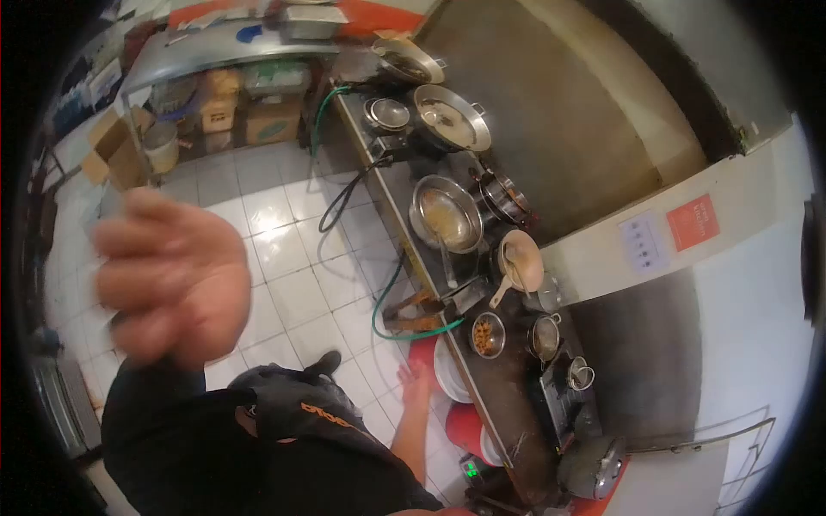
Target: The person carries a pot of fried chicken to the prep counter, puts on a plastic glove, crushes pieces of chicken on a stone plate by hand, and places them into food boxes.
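Head view: from where I stand, both bare hands are out over the kitchen floor (288,297), beside a long counter (514,378). The left hand (176,279) is raised high and close to the camera, at the end of a black sleeve (155,391). It is blurred, its fingers half curled towards the palm; I cannot tell whether it grips anything. The right hand (416,378) hangs lower, by the counter's near edge, fingers loosely spread and nothing in its grasp.

Nearest the right hand is a red tub (422,349) with a white top, standing on the floor below the counter's edge. I cannot tell whether hand and tub touch. A second red tub (463,430) stands near it, also white on top.

Up on the counter, a steel bowl (500,344) holds browned pieces, and a sieve (545,337) lies beyond it. Farther along come a pale pan (523,273) with its handle towards the edge, then a wide basin (420,220) with yellowish contents and a long utensil resting in it. Past that sits a wok (480,133). A green hose (385,335) loops down by the counter's front.
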`<state>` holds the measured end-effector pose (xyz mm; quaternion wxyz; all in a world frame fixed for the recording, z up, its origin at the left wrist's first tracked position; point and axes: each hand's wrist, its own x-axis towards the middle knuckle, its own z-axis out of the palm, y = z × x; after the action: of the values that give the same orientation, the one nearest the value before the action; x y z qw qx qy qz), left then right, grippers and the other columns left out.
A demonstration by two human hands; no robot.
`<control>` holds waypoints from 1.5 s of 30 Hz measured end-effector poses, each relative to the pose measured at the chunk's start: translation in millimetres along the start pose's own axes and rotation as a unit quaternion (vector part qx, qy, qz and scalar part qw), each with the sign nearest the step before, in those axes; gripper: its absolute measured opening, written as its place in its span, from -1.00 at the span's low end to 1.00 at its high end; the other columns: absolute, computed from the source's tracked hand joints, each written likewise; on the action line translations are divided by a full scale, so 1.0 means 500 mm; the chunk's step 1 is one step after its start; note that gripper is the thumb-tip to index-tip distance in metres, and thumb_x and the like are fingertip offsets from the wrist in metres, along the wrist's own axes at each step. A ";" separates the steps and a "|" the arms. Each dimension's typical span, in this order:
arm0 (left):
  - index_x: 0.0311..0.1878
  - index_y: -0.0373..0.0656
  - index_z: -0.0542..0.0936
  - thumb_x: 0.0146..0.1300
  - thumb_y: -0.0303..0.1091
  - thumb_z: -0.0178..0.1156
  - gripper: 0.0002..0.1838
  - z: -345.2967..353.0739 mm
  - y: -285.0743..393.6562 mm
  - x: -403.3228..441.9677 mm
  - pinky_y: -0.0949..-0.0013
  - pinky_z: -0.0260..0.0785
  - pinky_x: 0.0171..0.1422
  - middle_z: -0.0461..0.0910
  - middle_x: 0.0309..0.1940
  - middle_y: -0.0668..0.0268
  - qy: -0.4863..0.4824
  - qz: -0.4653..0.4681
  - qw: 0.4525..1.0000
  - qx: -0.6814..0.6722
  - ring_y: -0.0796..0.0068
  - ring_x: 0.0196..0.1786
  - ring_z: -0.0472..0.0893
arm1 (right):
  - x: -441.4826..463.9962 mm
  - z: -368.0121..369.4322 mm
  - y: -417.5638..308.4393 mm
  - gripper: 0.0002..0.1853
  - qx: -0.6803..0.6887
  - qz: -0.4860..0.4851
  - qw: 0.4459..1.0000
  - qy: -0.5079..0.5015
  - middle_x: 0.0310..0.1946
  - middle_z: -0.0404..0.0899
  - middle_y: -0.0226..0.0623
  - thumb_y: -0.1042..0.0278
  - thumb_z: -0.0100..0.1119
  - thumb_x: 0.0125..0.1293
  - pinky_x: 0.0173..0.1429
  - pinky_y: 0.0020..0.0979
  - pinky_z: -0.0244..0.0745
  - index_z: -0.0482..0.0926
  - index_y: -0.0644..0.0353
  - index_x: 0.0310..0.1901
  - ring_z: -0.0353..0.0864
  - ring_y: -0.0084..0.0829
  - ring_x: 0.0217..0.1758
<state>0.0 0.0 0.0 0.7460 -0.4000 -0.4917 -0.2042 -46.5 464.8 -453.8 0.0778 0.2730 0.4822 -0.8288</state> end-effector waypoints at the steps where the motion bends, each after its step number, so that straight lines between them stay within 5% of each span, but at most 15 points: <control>1: -0.07 0.04 0.47 0.36 -0.34 0.01 -0.87 0.064 -0.025 -0.060 0.17 0.31 -0.05 0.56 -0.15 0.31 0.001 -0.025 0.998 0.059 0.31 -0.14 0.43 | 0.067 0.029 -0.050 -0.54 0.003 -0.007 1.000 -0.009 0.10 0.50 -0.12 0.06 0.14 0.39 0.19 0.03 0.49 0.41 0.20 0.16 0.53 -0.03 0.14; 4: -0.07 -0.15 0.60 0.19 -0.61 0.15 -0.75 0.197 -0.064 -0.222 0.26 0.39 -0.18 0.63 -0.26 0.18 -0.198 -0.303 0.931 0.049 0.25 -0.28 0.55 | 0.208 0.169 -0.223 -0.54 0.029 0.006 0.998 -0.049 -0.03 0.58 -0.13 -0.04 0.12 0.41 0.12 0.00 0.51 0.47 0.21 0.08 0.58 -0.13 0.02; 8: 0.05 -0.13 0.60 0.17 -0.57 0.17 -0.65 0.277 -0.033 -0.548 0.28 0.45 -0.09 0.65 -0.28 0.24 -0.338 -0.609 0.716 0.050 0.28 -0.26 0.59 | 0.378 0.305 -0.354 -0.57 0.041 0.147 0.973 -0.173 -0.27 0.59 -0.20 -0.04 0.16 0.39 -0.07 -0.20 0.57 0.51 0.24 -0.03 0.61 -0.28 -0.25; 12: 0.15 -0.10 0.56 0.17 -0.51 0.17 -0.58 0.316 -0.005 -0.687 0.18 0.50 -0.05 0.66 -0.27 0.20 -0.489 -0.649 0.582 0.022 0.21 -0.26 0.63 | 0.598 0.330 -0.368 -0.73 -0.096 0.159 0.957 -0.224 -0.46 0.51 -0.36 0.18 0.18 0.39 -0.43 -0.52 0.47 0.51 0.25 -0.13 0.50 -0.54 -0.54; 14: 0.14 -0.11 0.57 0.19 -0.45 0.15 -0.59 0.343 -0.013 -0.741 0.18 0.50 -0.05 0.67 -0.25 0.18 -0.528 -0.667 0.525 0.011 0.19 -0.22 0.64 | 0.507 0.343 -0.444 -0.81 -0.111 0.118 0.960 -0.228 -0.47 0.50 -0.41 0.30 0.17 0.38 -0.54 -0.53 0.39 0.51 0.24 -0.12 0.44 -0.58 -0.59; 16: 0.09 -0.11 0.60 0.19 -0.40 0.16 -0.64 0.363 -0.036 -0.824 0.17 0.51 -0.04 0.69 -0.22 0.17 -0.549 -0.678 0.489 0.000 0.16 -0.20 0.66 | 0.466 0.305 -0.480 -0.89 -0.110 0.199 0.965 -0.131 -0.53 0.48 -0.45 0.38 0.19 0.31 -0.55 -0.50 0.32 0.52 0.20 -0.22 0.42 -0.58 -0.60; 19: 0.00 -0.12 0.64 0.16 -0.38 0.16 -0.68 0.418 -0.094 -0.940 0.16 0.51 -0.04 0.72 -0.24 0.20 -0.584 -0.692 0.423 -0.016 0.14 -0.20 0.68 | 0.348 0.232 -0.549 -0.68 -0.161 0.172 0.958 -0.162 -0.54 0.43 -0.44 0.38 0.20 0.27 -0.61 -0.50 0.27 0.43 0.27 0.02 0.37 -0.58 -0.65; 26: -0.15 -0.10 0.68 0.15 -0.31 0.18 -0.78 0.614 -0.299 -1.160 0.11 0.51 -0.08 0.71 -0.33 0.15 -0.646 -0.644 0.398 -0.092 0.07 -0.22 0.68 | 0.152 0.323 -0.652 -0.52 -0.078 0.102 0.991 -0.035 -0.52 0.40 -0.39 0.32 0.18 0.27 -0.58 -0.59 0.17 0.33 0.26 0.19 0.34 -0.61 -0.65; 31: -0.22 -0.17 0.65 0.18 -0.27 0.18 -0.79 0.805 -0.433 -1.284 0.05 0.49 -0.15 0.67 -0.39 0.08 -0.622 -0.613 0.451 -0.186 0.00 -0.27 0.67 | 0.250 0.389 -0.653 -0.54 -0.033 0.045 0.992 0.114 -0.53 0.41 -0.34 0.35 0.13 0.31 -0.64 -0.51 0.27 0.31 0.31 0.19 0.35 -0.54 -0.66; 37: -0.21 -0.21 0.65 0.24 -0.24 0.17 -0.77 0.955 -0.508 -1.293 0.08 0.50 -0.13 0.68 -0.34 0.03 -0.610 -0.597 0.446 -0.268 -0.02 -0.26 0.67 | 0.435 0.333 -0.625 -0.58 0.031 0.022 0.986 0.161 -0.45 0.45 -0.29 0.38 0.03 0.38 -0.65 -0.45 0.33 0.31 0.21 0.25 0.40 -0.48 -0.65; 45: -0.15 -0.20 0.67 0.28 -0.25 0.16 -0.75 0.977 -0.490 -1.329 0.10 0.50 -0.06 0.69 -0.31 0.04 -0.620 -0.592 0.402 -0.321 0.04 -0.22 0.69 | 0.510 0.300 -0.610 -0.63 -0.048 0.078 0.972 0.217 -0.22 0.58 -0.22 0.27 0.16 0.33 -0.32 -0.28 0.53 0.45 0.16 0.13 0.65 -0.26 -0.29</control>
<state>-737.7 184.5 -402.9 -0.2541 -0.2363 -0.8317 -0.4334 -436.5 532.5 -299.6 0.0493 0.4788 0.5041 -0.7170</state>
